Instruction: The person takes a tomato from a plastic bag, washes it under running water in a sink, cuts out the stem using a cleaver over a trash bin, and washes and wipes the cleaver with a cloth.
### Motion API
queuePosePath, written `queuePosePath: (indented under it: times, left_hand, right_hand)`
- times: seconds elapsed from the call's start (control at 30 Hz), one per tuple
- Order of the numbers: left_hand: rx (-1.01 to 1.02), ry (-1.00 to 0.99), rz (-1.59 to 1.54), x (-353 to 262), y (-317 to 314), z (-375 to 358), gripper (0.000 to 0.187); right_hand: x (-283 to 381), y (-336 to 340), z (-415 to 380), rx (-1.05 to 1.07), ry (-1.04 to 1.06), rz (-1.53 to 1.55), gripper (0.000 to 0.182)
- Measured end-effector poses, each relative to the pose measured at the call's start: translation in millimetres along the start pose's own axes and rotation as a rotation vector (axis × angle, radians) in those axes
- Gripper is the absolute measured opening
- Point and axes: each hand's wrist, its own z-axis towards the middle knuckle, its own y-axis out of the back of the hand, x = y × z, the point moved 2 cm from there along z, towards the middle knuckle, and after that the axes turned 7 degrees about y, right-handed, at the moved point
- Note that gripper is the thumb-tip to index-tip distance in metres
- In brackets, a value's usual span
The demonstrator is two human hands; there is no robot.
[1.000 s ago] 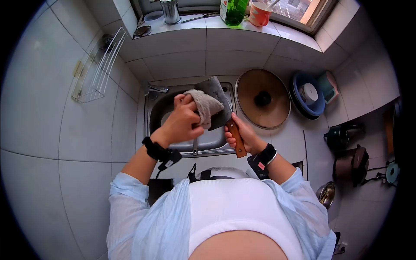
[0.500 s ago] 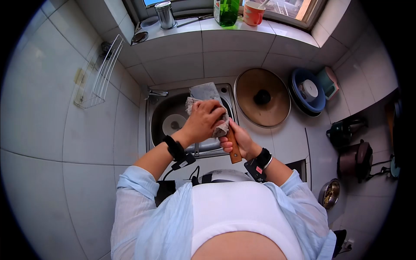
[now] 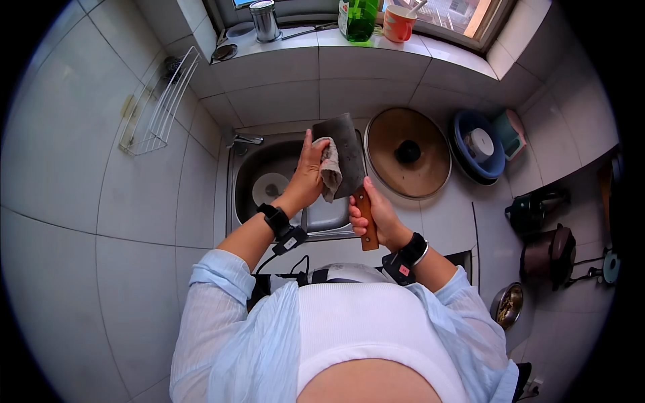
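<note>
My right hand (image 3: pixel 376 213) is closed round the wooden handle of a cleaver (image 3: pixel 349 158). Its broad dark blade points up and away, above the right part of the sink (image 3: pixel 232 195). A crumpled greyish cloth (image 3: pixel 330 171) is gripped in my left hand (image 3: pixel 309 171), against the left edge of the blade. The index finger of that hand points upward, and some of its fingers are hidden behind the cloth. In the sink's left part, below my left wrist, lies a white round dish (image 3: pixel 270 188).
A large glass lid (image 3: pixel 390 168) leans right of the sink, beside a blue basin (image 3: pixel 494 158) with a white bowl. The faucet (image 3: pixel 245 139) is at the back left. A green bottle (image 3: pixel 359 20) and an orange mug (image 3: pixel 399 27) stand on the sill. A wire rack (image 3: pixel 158 114) hangs left.
My left hand and the cloth have shifted left off the blade's face, uncovering most of it. The blade has turned and looks darker. My right hand keeps its hold on the handle.
</note>
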Motion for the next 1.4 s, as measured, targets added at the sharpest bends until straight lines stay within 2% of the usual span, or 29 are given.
queuePosePath:
  times: [0.07,0.1,0.27,0.33,0.37,0.4,0.47,0.5,0.63,0.73,0.77,0.83,0.9,0.93,1.0,1.03,1.07,1.13,1.17,1.2,1.27,1.33,1.4]
  left_hand:
    - [-0.091,0.089,-0.241,-4.6,-4.5,-5.3,0.047]
    - [-0.208,0.053,-0.167,-12.4,-6.7,-6.5,0.043]
    - [-0.303,0.077,-0.091,-16.5,8.8,-9.6,0.034]
    - [-0.428,-0.099,-0.045,-34.0,26.4,-13.6,0.038]
    - [-0.261,-0.131,-0.053,-40.0,27.9,-16.4,0.039]
    - [-0.262,-0.130,-0.054,-46.9,31.7,-14.2,0.039]
    - [0.084,-0.285,0.332,-61.2,27.9,-11.1,0.041]
    - [0.173,-0.216,0.311,-54.1,25.7,-9.3,0.044]
    - [0.216,-0.219,0.320,-43.3,38.7,4.1,0.047]
    - [0.110,-0.280,0.204,-37.2,29.4,7.0,0.050]
    - [0.050,-0.273,0.145,-35.0,27.0,7.6,0.041]
    - [-0.007,-0.259,0.103,-36.4,22.0,2.9,0.037]
    - [-0.141,-0.226,0.030,-35.0,20.2,0.7,0.032]
    - [-0.140,-0.228,0.027,-32.4,21.4,2.0,0.032]
    - [-0.285,0.016,-0.079,-18.1,33.8,6.7,0.033]
    - [-0.314,0.028,-0.104,-15.0,45.9,11.1,0.036]
    - [-0.315,0.026,-0.104,-16.7,50.8,18.1,0.036]
    - [-0.182,-0.351,0.153,-42.3,64.1,25.9,0.039]
    - [-0.076,-0.359,0.214,-52.4,59.9,28.8,0.042]
    - [-0.079,-0.351,0.218,-57.0,54.5,30.0,0.042]
    - [-0.085,-0.251,0.450,-56.9,43.6,31.6,0.044]
    - [-0.098,-0.186,0.427,-29.7,35.1,46.4,0.045]
    - [-0.216,-0.205,0.180,-10.5,35.3,60.2,0.045]
  right_hand:
    - [2.8,-3.1,-0.1,-0.052,0.105,0.031,0.051]
    - [3.5,-2.8,0.1,-0.038,0.107,0.051,0.050]
    - [0.8,3.1,0.9,-0.055,0.130,0.166,0.051]
    - [6.0,6.9,1.6,-0.067,0.164,0.175,0.051]
    - [7.0,7.2,1.2,-0.033,0.143,0.189,0.051]
    - [7.6,6.2,0.6,0.000,0.116,0.204,0.051]
    - [8.6,-1.1,-5.9,0.012,0.090,0.141,0.052]
    - [8.6,-3.8,-7.8,0.022,0.071,0.082,0.052]
    - [1.7,1.4,-14.3,0.096,0.023,0.117,0.052]
    - [0.7,-1.5,-13.7,-0.007,0.066,0.075,0.051]
    - [1.3,-3.9,-12.8,-0.006,0.069,0.074,0.051]
    - [5.2,-7.3,-11.7,-0.052,0.181,0.142,0.051]
    - [6.4,-7.3,-12.5,-0.055,0.186,0.150,0.051]
    - [6.6,-6.9,-13.1,-0.057,0.183,0.157,0.052]
    - [6.9,-2.1,-12.6,-0.048,0.172,0.142,0.051]
    - [7.9,-0.4,-12.5,-0.031,0.160,0.128,0.051]
    - [9.4,-0.5,-13.3,-0.031,0.162,0.127,0.051]
    - [12.0,-4.5,-16.3,-0.013,0.130,0.059,0.051]
    - [13.9,-9.6,-19.0,-0.008,0.124,0.056,0.051]
    - [14.9,-16.4,-22.2,0.006,0.099,0.010,0.051]
    - [13.5,-21.2,-24.2,0.023,0.073,-0.039,0.051]
    - [10.1,-22.4,-25.7,0.032,0.069,-0.016,0.052]
    - [10.4,-25.0,-30.2,0.018,0.061,-0.038,0.051]
